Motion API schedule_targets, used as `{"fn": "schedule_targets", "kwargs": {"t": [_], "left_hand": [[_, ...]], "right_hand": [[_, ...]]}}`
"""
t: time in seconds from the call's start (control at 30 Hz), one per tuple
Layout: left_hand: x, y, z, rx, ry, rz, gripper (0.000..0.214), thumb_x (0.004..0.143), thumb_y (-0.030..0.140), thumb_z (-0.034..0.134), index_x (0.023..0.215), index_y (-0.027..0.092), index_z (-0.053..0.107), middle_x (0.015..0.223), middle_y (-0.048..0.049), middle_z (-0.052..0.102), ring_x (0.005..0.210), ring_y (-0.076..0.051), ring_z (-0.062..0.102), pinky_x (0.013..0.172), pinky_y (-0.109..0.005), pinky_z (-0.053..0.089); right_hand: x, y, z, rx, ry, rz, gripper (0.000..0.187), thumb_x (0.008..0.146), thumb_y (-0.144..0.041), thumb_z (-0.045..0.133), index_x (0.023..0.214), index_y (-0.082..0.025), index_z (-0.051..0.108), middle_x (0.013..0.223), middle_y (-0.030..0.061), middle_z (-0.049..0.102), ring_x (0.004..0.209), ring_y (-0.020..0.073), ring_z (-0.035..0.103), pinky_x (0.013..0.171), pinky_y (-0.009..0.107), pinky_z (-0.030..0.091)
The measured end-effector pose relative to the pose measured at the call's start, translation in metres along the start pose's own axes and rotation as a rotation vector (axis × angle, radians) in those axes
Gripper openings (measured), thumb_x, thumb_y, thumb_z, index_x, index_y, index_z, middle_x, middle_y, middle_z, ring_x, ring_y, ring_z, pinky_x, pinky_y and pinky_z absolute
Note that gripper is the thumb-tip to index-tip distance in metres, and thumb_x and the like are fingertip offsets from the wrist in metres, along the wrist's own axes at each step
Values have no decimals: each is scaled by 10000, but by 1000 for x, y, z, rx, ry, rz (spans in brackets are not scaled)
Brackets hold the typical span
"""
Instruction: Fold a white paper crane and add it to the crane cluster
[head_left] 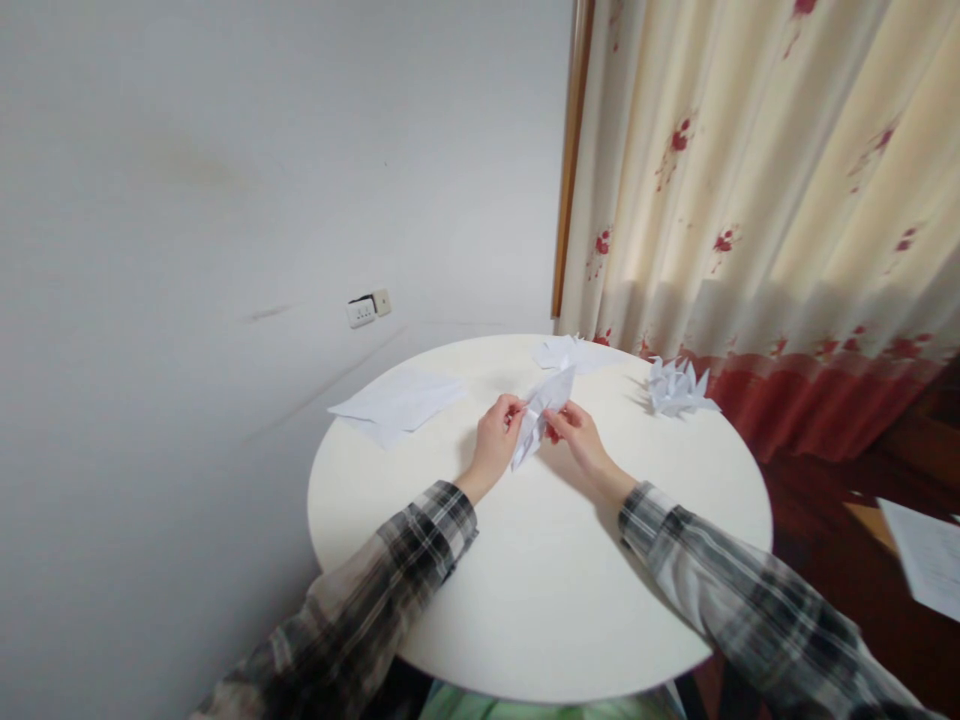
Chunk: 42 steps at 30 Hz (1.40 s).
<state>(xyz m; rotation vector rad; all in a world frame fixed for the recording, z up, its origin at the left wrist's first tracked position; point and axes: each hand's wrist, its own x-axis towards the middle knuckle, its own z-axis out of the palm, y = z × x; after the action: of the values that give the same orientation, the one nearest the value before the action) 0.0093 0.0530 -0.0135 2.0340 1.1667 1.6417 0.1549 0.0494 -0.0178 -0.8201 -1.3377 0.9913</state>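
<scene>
A folded piece of white paper (pixel 541 414) is held upright between both hands above the round white table (pixel 525 600). My left hand (pixel 497 441) pinches its left side with closed fingers. On the paper's right side, my right hand (pixel 576 431) pinches it with fingertips together. Both forearms wear plaid sleeves.
A stack of flat white sheets (pixel 399 404) lies at the table's left edge. A folded paper shape (pixel 568 352) rests at the far edge and a spiky folded paper figure (pixel 676 388) at the right. A curtain (pixel 757 200) hangs behind; another sheet (pixel 926 555) sits at far right.
</scene>
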Motion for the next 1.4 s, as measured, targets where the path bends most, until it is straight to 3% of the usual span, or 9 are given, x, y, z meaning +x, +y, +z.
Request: {"fn": "schedule_targets", "kwargs": {"t": [0.13,0.23,0.33,0.47,0.73,0.87,1.0,1.2,1.4], "left_hand": [[1,3,-3,59,-87,160,308,826,100,421,1066,208,579,1055,-54,619,982,-165,560,870,-317,442],[2,5,-4,100,-131,196,379,820,55,375,1050,216,630,1109,-58,598,1048,-172,526,940,-342,407],[2,6,-4,68,-112,129,324,840,107,411,1036,213,645,1061,-62,609,1022,-171,538,927,-335,419],[2,6,-2,-48,-102,43,289,773,197,593,1058,205,636,1052,-66,621,1005,-177,558,921,-325,422],[4,-6,2,-454,-93,-418,492,613,150,711,1096,147,619,1078,-90,652,918,-200,616,810,-313,480],[2,-6,1,-619,-124,-546,536,589,197,740,1106,133,612,989,-91,682,791,-172,632,709,-278,490],[2,-6,0,-673,-114,-595,512,586,203,745,1078,132,623,959,-80,689,755,-151,628,704,-267,481],[3,-16,3,-729,-79,-569,263,684,279,666,904,137,682,975,-77,685,842,-161,623,781,-276,467],[2,-23,3,-749,-100,-595,335,661,335,689,934,142,670,933,-82,682,785,-160,628,715,-269,467]], "right_hand": [[0,-1,0,9,-1,-1,253,693,-418,609,674,-186,512,522,-41,523,462,98,449,480,240,353],[0,-1,0,19,-16,-3,236,693,-409,597,668,-188,518,536,-37,524,480,105,453,497,247,352],[0,-1,-1,-12,-13,-12,210,685,-388,585,635,-188,545,526,-37,497,494,111,437,509,252,343],[1,0,-3,-54,30,-40,233,652,-380,608,533,-195,531,515,-30,483,530,120,429,535,258,351],[1,6,-6,127,56,69,295,571,-362,718,763,-199,565,535,-58,524,501,100,448,527,243,371],[1,8,-6,207,47,98,294,562,-342,735,658,-200,496,494,-82,461,477,76,419,499,212,334],[1,7,-6,183,4,60,218,602,-347,705,716,-193,600,594,-47,534,539,84,447,528,218,352],[2,9,-8,146,-27,80,282,612,-341,693,858,-204,674,761,-2,627,654,114,512,638,256,409],[3,10,-8,137,-35,76,336,596,-327,711,907,-204,681,688,-24,595,642,108,515,666,267,416]]}}
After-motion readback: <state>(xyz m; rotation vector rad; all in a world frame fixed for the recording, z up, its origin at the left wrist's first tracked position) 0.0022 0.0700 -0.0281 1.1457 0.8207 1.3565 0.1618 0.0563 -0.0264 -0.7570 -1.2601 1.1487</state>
